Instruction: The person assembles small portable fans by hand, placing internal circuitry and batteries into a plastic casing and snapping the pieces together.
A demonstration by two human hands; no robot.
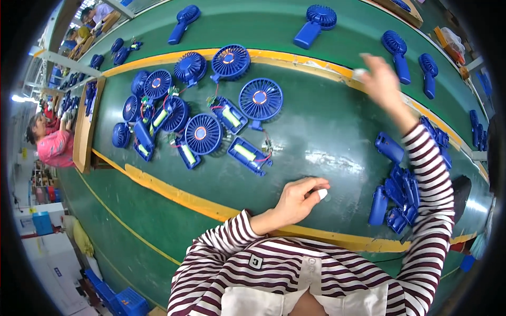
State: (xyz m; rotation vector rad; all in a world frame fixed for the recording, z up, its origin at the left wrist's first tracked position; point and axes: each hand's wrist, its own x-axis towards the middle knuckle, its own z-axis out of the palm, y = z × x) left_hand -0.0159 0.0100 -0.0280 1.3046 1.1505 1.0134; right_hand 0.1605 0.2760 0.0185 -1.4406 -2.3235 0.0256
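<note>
Green, glossy counter (311, 131) takes up most of the view, edged with worn yellow strips. Past its far edge there's a long, flat green belt (253, 26) with assembled blue plastic handheld fans spaced out along it. Off to the left, a person in a pink top (55, 149) is sitting beyond a tan, shallow open box (83, 131) at the counter's end.

Biggest group on the counter is a bunch of round blue fan heads (204, 134) on the left half, several wired to opened handles. Over on the right, near the right forearm, is a loose pile of blue plastic handle shells (400, 192).

Now the hands, both coming out of maroon-and-white striped sleeves (432, 179). Right hand (381, 81) is stretched out over the far yellow strip, a bit blurred, fingers loosely spread with nothing visible in them; just to its right is one blue fan with a straight handle (401, 66) on the belt. Left hand (296, 200) is low over the near side of the counter, fingers curled, thumb close under the index; can't tell if anything's tucked underneath. Nearest to it is an open blue handle half (255, 164) holding a pale green cylindrical battery (244, 152). Smallest bit: a white fingertip cover (322, 194) on the left thumb.
</note>
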